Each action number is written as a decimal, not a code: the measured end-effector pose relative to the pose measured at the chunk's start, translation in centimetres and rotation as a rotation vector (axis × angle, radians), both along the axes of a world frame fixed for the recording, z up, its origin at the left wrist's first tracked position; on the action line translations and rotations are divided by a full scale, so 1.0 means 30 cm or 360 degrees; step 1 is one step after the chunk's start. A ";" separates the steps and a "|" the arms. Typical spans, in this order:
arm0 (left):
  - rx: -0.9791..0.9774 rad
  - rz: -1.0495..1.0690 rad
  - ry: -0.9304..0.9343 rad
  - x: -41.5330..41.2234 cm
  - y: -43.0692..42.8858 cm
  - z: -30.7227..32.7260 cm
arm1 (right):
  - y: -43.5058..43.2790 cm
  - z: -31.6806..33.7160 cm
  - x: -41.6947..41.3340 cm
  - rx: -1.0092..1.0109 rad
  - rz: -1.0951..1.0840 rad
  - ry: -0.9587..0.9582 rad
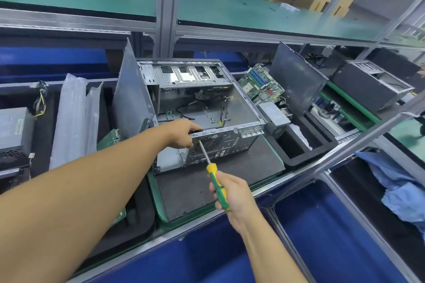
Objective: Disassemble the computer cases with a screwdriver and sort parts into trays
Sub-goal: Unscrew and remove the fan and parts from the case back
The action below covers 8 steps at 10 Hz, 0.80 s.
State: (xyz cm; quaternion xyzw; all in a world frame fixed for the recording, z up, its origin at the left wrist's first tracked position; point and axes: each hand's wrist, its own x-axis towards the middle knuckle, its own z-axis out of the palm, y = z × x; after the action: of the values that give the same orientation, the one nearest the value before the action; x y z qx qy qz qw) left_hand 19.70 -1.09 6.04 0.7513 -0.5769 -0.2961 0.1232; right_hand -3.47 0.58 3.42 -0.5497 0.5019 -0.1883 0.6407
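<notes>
An open grey computer case (pixel 239 108) lies on a black mat (pixel 230 174) in the middle, its inside mostly bare apart from loose cables. My left hand (pixel 181 132) grips the near top rim of the case at its rear panel. My right hand (pixel 232 193) holds a screwdriver (pixel 215 178) with a green and yellow handle. Its shaft points up and left, and its tip touches the rear panel just below my left hand. A removed side panel (pixel 131 96) leans upright against the case's left side.
A black tray at the right holds a motherboard (pixel 261 85), a power supply (pixel 274 117) and another panel (pixel 296 80). Left trays hold a power supply (pixel 13 135) and plastic sleeves (pixel 71 117). A second case (pixel 372 85) stands far right. Blue bins (pixel 322 236) lie in front.
</notes>
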 end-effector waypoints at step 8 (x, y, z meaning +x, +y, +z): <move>0.0006 0.0017 -0.0010 0.000 -0.005 -0.009 | 0.076 -0.037 0.010 -0.1944 0.0183 0.1243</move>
State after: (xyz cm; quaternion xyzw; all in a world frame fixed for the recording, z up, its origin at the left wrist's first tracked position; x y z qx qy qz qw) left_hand 19.72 -1.25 5.76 0.7556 -0.5726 -0.2941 0.1215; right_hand -3.16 2.88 2.31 -0.8620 0.4696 -0.1909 0.0026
